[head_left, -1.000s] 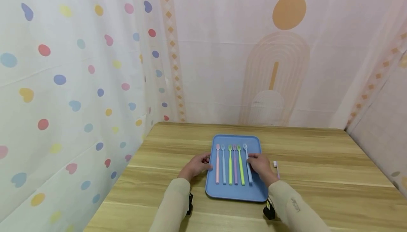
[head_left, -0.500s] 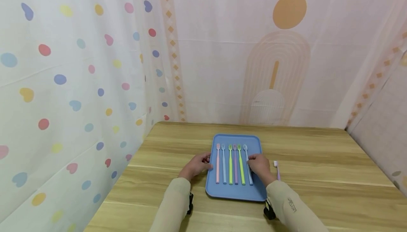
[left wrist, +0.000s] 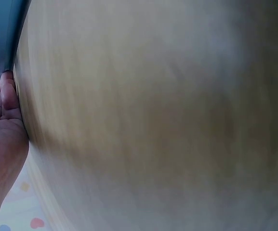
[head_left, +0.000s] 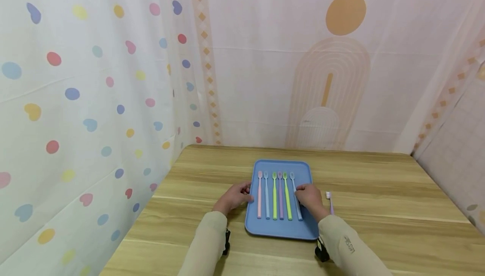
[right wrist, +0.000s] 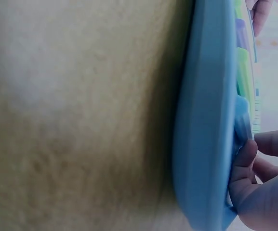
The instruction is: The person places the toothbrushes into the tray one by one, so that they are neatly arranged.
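A blue tray (head_left: pixel 280 229) lies on the wooden table, with several toothbrushes side by side on it. From the left come a pink toothbrush (head_left: pixel 259 196) and a light blue one, then a purple toothbrush (head_left: pixel 281 200) between two lime-green ones. My left hand (head_left: pixel 234 197) holds the tray's left rim, thumb over the edge; the left wrist view shows its fingers at the tray's side. Reaching over the right rim, my right hand (head_left: pixel 310 196) pinches the handle of the rightmost light blue toothbrush (head_left: pixel 297 210), which lies slightly slanted. Its fingertips also show in the right wrist view.
Another purple toothbrush (head_left: pixel 331 203) with a white head lies on the table (head_left: pixel 394 208), right of the tray and partly hidden by my right forearm. Patterned curtains (head_left: pixel 257 91) hang behind the table and along both sides.
The handle end of the rightmost light blue toothbrush has shifted slightly right, and my right forefinger has drawn in. My left hand stays at the tray rim.
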Demonstrator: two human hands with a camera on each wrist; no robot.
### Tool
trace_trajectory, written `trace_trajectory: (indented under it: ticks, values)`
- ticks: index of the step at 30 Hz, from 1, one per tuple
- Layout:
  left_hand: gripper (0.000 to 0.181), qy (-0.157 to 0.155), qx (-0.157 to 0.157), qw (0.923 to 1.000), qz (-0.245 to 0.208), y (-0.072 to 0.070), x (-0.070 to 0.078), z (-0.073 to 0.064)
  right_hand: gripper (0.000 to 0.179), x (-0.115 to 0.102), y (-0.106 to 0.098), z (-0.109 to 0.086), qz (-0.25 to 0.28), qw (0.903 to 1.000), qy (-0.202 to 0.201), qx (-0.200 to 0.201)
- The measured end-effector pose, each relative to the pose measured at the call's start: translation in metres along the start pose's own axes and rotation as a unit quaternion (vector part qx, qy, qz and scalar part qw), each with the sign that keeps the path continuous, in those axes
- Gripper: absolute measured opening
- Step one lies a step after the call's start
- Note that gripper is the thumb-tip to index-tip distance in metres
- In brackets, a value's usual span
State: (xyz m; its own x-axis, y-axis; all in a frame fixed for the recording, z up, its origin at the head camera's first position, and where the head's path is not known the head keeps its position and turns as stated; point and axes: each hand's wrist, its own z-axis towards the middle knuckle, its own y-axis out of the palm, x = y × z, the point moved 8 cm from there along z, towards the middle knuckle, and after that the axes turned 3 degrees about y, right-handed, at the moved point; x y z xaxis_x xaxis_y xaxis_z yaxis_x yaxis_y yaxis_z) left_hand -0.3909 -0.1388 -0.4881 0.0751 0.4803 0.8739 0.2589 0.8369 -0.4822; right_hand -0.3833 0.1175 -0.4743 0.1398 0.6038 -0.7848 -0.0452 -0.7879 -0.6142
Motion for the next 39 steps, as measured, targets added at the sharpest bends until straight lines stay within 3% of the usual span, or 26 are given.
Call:
trace_trajectory:
  ticks: [8,25,39]
  values:
    - [0.059,0.001,0.000,1.0000,0.002,0.000,0.000,0.001,0.028,0.003,0.001,-0.001,0.035,0.9993,0.008,-0.008]
    - [0.060,0.007,0.004,0.9999,0.015,0.000,-0.002,0.002,0.032,0.008,-0.001,-0.004,0.054,0.9977,0.032,-0.027]
    - [0.058,0.016,0.010,0.9998,0.008,0.001,-0.004,0.005,0.033,0.003,-0.030,-0.014,0.094,0.9955,0.004,-0.009]
